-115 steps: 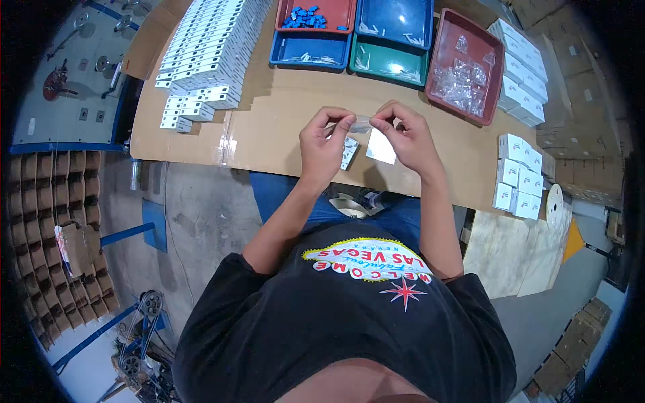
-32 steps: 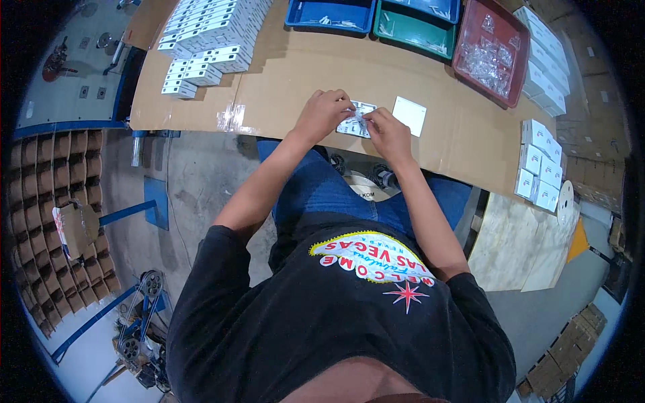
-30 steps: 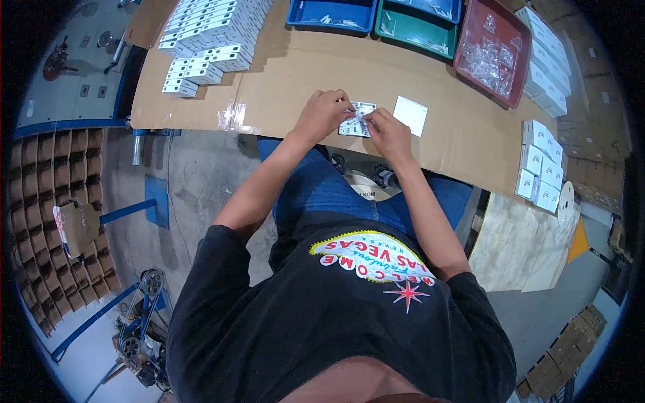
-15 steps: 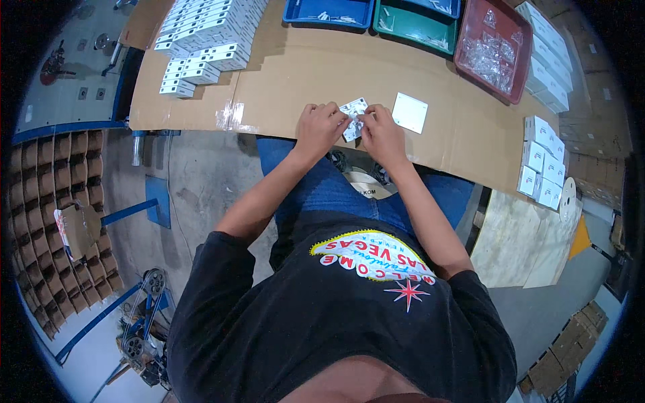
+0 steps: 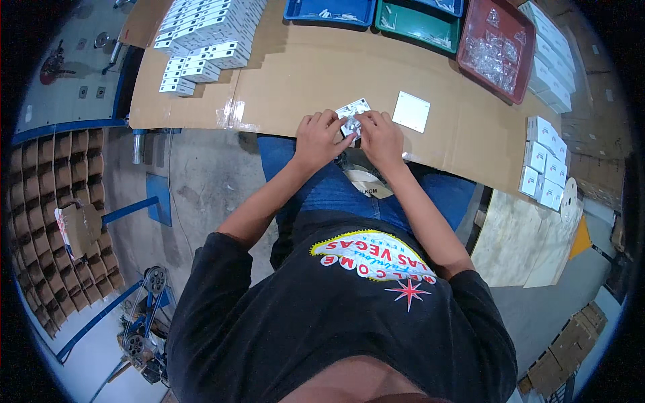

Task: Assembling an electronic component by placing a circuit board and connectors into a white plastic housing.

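At the near edge of a cardboard-covered table [image 5: 302, 74], my left hand [image 5: 318, 138] and my right hand [image 5: 379, 138] meet on a small white printed box [image 5: 352, 113]. Both sets of fingers pinch it from either side. The fingers hide most of the box; a small clear packet seems to sit between them. A flat white square plate [image 5: 411, 111] lies on the cardboard just to the right of my right hand.
Stacks of small white boxes [image 5: 201, 37] stand at the back left, more white boxes [image 5: 543, 164] at the right edge. Blue [image 5: 329, 9], green [image 5: 420, 20] and red [image 5: 496, 47] trays line the back. A tape roll [image 5: 369, 185] rests on my lap.
Both hands have drawn the box toward the near table edge and closed around it. The view shifted so the trays now sit higher.
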